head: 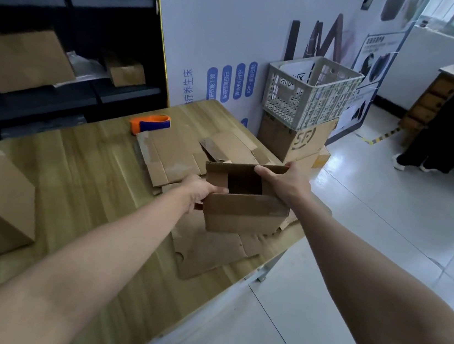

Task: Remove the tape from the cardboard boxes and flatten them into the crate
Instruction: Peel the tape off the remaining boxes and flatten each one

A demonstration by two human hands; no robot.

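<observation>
Found left grip (203, 190) clamped on left wall of box (243, 214), right grip (285, 183) clamped over its far rim, above flattened cardboard (170, 158) at right table (90, 168) edge. Judged at risk of dropping floorward if crushed unevenly; likewise of toppling crate (311, 93), perched far on stacked boxes (296, 142).

You have a single view, from the wide-angle camera worn on your head. It faces forward and steeply down across the wooden table (88, 182). Your forearms enter from the two lower corners and meet just right of the frame's centre. There, close to the lens, your left hand (199, 189) and right hand (285, 183) grip the small cardboard box (243, 217). The white crate (311, 93) sits farther off, in the upper half right of centre. Shelving (68, 6) fills the upper left and tiled floor (386, 221) the right side.
</observation>
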